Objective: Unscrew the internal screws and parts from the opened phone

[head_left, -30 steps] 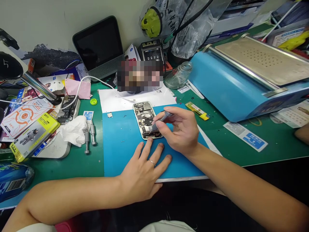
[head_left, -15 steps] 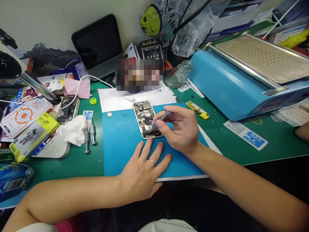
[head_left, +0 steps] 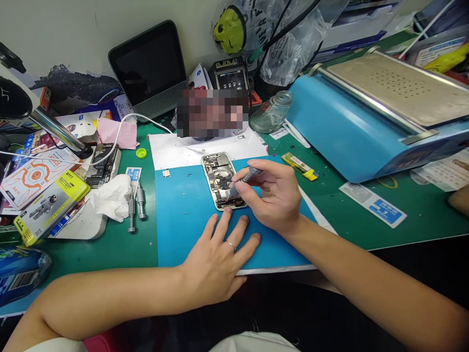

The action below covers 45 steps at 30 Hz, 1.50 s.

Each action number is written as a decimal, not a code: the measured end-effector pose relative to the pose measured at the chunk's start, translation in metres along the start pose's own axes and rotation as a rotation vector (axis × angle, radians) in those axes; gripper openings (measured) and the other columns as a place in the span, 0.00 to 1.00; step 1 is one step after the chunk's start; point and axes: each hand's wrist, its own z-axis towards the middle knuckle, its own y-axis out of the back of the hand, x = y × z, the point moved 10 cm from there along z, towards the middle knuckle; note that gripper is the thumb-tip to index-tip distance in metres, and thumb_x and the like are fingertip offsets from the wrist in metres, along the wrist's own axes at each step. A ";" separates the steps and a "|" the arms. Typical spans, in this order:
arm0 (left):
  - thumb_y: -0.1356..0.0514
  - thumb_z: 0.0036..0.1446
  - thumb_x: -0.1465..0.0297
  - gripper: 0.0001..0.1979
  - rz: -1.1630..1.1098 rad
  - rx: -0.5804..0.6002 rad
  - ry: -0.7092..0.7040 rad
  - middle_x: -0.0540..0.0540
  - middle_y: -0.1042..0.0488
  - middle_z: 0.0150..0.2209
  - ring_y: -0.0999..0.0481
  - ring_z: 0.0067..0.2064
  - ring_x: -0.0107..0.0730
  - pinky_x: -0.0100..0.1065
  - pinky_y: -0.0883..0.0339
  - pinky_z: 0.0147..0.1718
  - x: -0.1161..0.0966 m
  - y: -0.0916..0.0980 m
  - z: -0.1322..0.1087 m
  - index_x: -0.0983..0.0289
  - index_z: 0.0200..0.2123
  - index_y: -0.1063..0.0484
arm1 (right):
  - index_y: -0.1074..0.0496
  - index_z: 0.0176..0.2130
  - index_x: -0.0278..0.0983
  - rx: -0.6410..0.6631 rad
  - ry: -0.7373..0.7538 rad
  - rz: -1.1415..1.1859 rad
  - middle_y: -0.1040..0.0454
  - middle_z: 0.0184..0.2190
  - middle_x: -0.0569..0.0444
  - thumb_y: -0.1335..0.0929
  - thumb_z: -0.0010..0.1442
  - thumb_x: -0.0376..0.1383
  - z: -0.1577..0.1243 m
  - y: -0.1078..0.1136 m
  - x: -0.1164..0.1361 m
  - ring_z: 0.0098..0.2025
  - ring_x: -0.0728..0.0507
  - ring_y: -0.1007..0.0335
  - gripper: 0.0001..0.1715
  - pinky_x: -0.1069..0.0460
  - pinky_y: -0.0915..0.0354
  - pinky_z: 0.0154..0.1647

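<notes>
An opened phone (head_left: 221, 175) with its inner parts showing lies on a blue mat (head_left: 179, 220). My right hand (head_left: 273, 195) pinches a grey screwdriver (head_left: 252, 173), whose thin tip reaches down to the phone's lower end. My left hand (head_left: 222, 254) lies with its fingers spread on the mat, one fingertip at the phone's bottom edge; it wears a ring and holds nothing. Two more grey screwdrivers (head_left: 140, 201) stand left of the mat, beside a crumpled white tissue (head_left: 113, 197).
A blue machine (head_left: 330, 132) with a perforated metal top fills the right back. A glass jar (head_left: 271, 113) lies beside it. Behind the mat is a dark screen (head_left: 150, 68). A yellow battery box (head_left: 53, 205) and a second opened phone (head_left: 103, 164) are at the left.
</notes>
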 end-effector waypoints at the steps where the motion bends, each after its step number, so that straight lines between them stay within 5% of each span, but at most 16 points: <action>1: 0.39 0.61 0.54 0.40 -0.003 -0.003 0.000 0.68 0.47 0.71 0.50 0.71 0.71 0.58 0.52 0.66 0.000 0.000 0.000 0.66 0.69 0.46 | 0.36 0.60 0.46 0.001 -0.002 0.003 0.24 0.41 0.55 0.30 0.61 0.25 0.000 0.000 0.000 0.37 0.49 0.23 0.32 0.53 0.22 0.35; 7: 0.39 0.61 0.53 0.37 -0.017 -0.111 -0.035 0.69 0.41 0.67 0.44 0.69 0.66 0.56 0.51 0.66 -0.002 0.020 0.003 0.68 0.66 0.41 | 0.36 0.59 0.45 -0.002 -0.033 0.021 0.24 0.40 0.55 0.30 0.61 0.26 0.001 -0.001 -0.003 0.36 0.49 0.23 0.30 0.54 0.23 0.35; 10: 0.43 0.65 0.55 0.26 -0.027 -0.234 -0.069 0.65 0.29 0.53 0.30 0.56 0.53 0.49 0.39 0.56 0.001 0.047 0.005 0.70 0.56 0.32 | 0.36 0.58 0.44 -0.014 -0.057 0.048 0.24 0.39 0.55 0.30 0.62 0.28 0.003 -0.001 -0.005 0.35 0.50 0.24 0.27 0.54 0.23 0.34; 13: 0.47 0.68 0.57 0.17 0.008 -0.347 0.016 0.58 0.29 0.36 0.30 0.39 0.41 0.42 0.38 0.37 0.023 0.073 0.006 0.65 0.40 0.28 | 0.36 0.58 0.44 -0.023 -0.072 0.086 0.24 0.38 0.56 0.30 0.63 0.28 0.005 0.000 -0.006 0.34 0.50 0.24 0.26 0.55 0.24 0.33; 15: 0.47 0.68 0.57 0.17 0.055 -0.373 0.150 0.57 0.30 0.35 0.33 0.37 0.40 0.41 0.40 0.35 0.047 0.082 0.007 0.64 0.38 0.29 | 0.36 0.57 0.44 -0.030 -0.076 0.109 0.24 0.38 0.56 0.30 0.63 0.29 0.006 0.001 -0.006 0.34 0.50 0.24 0.26 0.55 0.24 0.32; 18: 0.45 0.67 0.57 0.16 0.030 -0.361 0.330 0.57 0.29 0.38 0.33 0.40 0.41 0.41 0.39 0.38 0.081 0.078 0.008 0.64 0.42 0.28 | 0.36 0.57 0.43 -0.040 -0.084 0.114 0.24 0.38 0.55 0.30 0.64 0.31 0.007 0.003 -0.007 0.34 0.50 0.24 0.24 0.54 0.24 0.32; 21: 0.42 0.66 0.57 0.16 -0.053 -0.348 0.358 0.57 0.29 0.39 0.33 0.40 0.40 0.40 0.38 0.38 0.093 0.063 0.011 0.63 0.45 0.26 | 0.37 0.58 0.43 -0.040 -0.068 0.102 0.24 0.39 0.55 0.31 0.64 0.31 0.007 0.003 -0.006 0.35 0.50 0.23 0.24 0.54 0.23 0.33; 27: 0.42 0.67 0.61 0.13 -0.177 -0.346 0.339 0.55 0.28 0.38 0.32 0.39 0.37 0.38 0.37 0.38 0.096 0.043 0.015 0.62 0.45 0.24 | 0.38 0.59 0.43 -0.033 -0.047 0.090 0.24 0.40 0.54 0.30 0.63 0.29 0.005 0.004 -0.004 0.37 0.49 0.23 0.27 0.53 0.22 0.37; 45: 0.47 0.72 0.63 0.16 -0.129 -0.297 0.300 0.55 0.26 0.35 0.34 0.37 0.34 0.38 0.41 0.37 0.094 0.036 0.022 0.61 0.39 0.21 | 0.37 0.60 0.43 -0.036 0.024 0.079 0.23 0.39 0.54 0.30 0.62 0.27 0.007 0.003 0.007 0.36 0.49 0.22 0.29 0.53 0.20 0.36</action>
